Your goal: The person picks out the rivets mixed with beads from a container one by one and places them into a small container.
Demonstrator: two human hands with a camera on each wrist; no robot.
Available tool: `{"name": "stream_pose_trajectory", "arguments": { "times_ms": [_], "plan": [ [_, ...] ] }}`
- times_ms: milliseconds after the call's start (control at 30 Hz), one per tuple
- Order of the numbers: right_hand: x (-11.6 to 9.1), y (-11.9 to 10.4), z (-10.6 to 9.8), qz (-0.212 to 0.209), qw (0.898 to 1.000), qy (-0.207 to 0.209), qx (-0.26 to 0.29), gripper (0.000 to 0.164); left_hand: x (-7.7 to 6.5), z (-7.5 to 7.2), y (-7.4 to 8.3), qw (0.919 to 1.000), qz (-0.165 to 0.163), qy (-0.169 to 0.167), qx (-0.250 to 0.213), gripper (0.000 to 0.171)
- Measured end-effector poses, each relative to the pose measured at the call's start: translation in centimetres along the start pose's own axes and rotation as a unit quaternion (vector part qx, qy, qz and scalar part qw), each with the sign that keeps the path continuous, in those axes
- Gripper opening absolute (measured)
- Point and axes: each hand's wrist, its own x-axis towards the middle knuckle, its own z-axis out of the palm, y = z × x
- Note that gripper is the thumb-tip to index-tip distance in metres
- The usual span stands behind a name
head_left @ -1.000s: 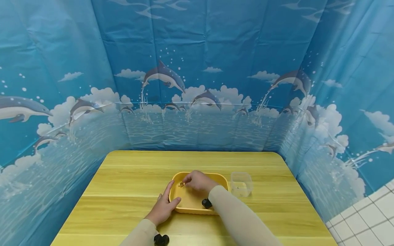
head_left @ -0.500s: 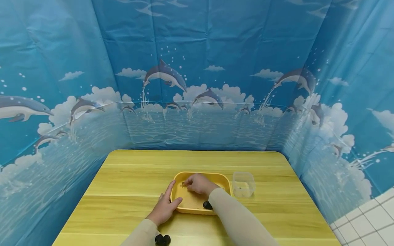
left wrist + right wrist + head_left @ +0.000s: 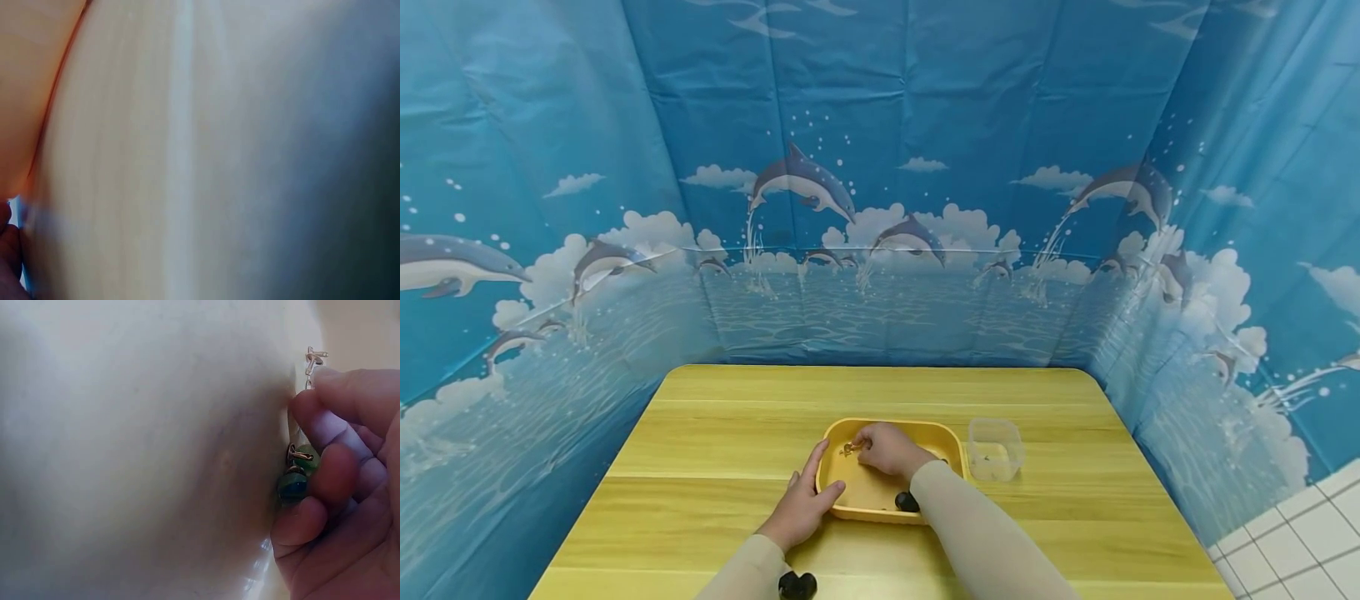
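Holding beaded trinkets (image 3: 292,485) in right hand (image 3: 891,450) over yellow tray (image 3: 867,493); touching its rim with left hand (image 3: 797,508) spread.

"What stands behind the table (image 3: 722,442)?"

"A blue dolphin-print curtain (image 3: 970,100), creased by folds, rising beyond the far edge and flanking the left and right edges too."

"And its picture?"

"Leaping dolphins (image 3: 805,182), white clouds (image 3: 964,227), rippled water (image 3: 880,321)."

"The table itself?"

"Yellow wood grain, rounded far corners, a soft sheen toward the near edge."

"Past the right edge?"

"White square tiles (image 3: 1287,533); wall or floor, I can't tell."
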Motion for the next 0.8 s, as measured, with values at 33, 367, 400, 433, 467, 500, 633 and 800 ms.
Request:
{"name": "stream_pose_trajectory", "arguments": {
  "times_ms": [33, 367, 400, 433, 467, 500, 633, 800],
  "plan": [
    [0.01, 0.02, 0.01, 0.000, 1.000, 0.000, -0.004, 0.023, 0.01, 0.01, -0.01, 1.0000, 0.000, 0.000, 0.000, 0.070],
    [0.02, 0.03, 0.17, 0.001, 1.000, 0.000, -0.020, 0.022, 0.00, 0.06, 0.02, 1.0000, -0.006, -0.001, 0.002, 0.070],
    [0.02, 0.06, 0.21, 0.000, 1.000, -0.001, -0.020, 0.022, -0.03, 0.07, 0.05, 1.0000, -0.006, -0.001, 0.001, 0.070],
    [0.02, 0.09, 0.25, -0.001, 1.000, -0.002, -0.018, 0.021, -0.06, 0.07, 0.07, 1.0000, -0.006, 0.000, 0.001, 0.070],
    [0.02, 0.13, 0.30, -0.002, 1.000, -0.003, -0.018, 0.021, -0.10, 0.08, 0.09, 1.0000, -0.007, 0.000, 0.000, 0.070],
    [0.01, 0.16, 0.34, -0.002, 1.000, -0.004, -0.016, 0.022, -0.12, 0.08, 0.10, 1.0000, -0.007, 0.000, -0.001, 0.070],
    [0.06, 0.28, 0.46, 0.004, 1.000, -0.005, -0.012, 0.025, -0.08, 0.15, -0.06, 1.0000, -0.002, 0.002, -0.007, 0.070],
    [0.11, 0.16, 0.49, 0.007, 1.000, -0.009, -0.023, 0.032, 0.11, 0.24, -0.38, 0.9999, 0.004, 0.007, -0.009, 0.069]
  ]
}}
